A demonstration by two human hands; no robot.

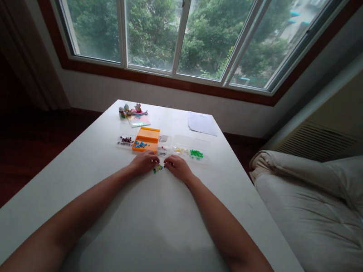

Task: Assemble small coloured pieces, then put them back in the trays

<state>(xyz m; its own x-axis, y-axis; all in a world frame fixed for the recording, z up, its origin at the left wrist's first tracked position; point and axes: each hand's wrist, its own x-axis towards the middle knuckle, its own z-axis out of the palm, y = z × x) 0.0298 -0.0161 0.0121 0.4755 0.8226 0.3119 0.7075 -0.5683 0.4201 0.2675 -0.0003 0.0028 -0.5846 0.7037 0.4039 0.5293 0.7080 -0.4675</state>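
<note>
In the head view, my left hand (144,162) rests on the table just in front of an orange box, its fingers curled in. What its fingertips hold, if anything, is too small to name. Opposite it, my right hand (178,167) is closed too, thumb and fingers drawn together, with a tiny dark spot at the tips that I cannot identify. Between both hands lies a little cluster of small green, yellow and blue pieces (158,168). The open orange box (147,139) behind my left hand contains small blue pieces (140,144).
Clear trays hold dark brown pieces (126,140), cream pieces (179,150) and green pieces (196,153). Colourful figurines (126,111) stand at the white table's (154,223) far left. White paper (202,123) lies far right. A beige sofa (294,204) is beside the table.
</note>
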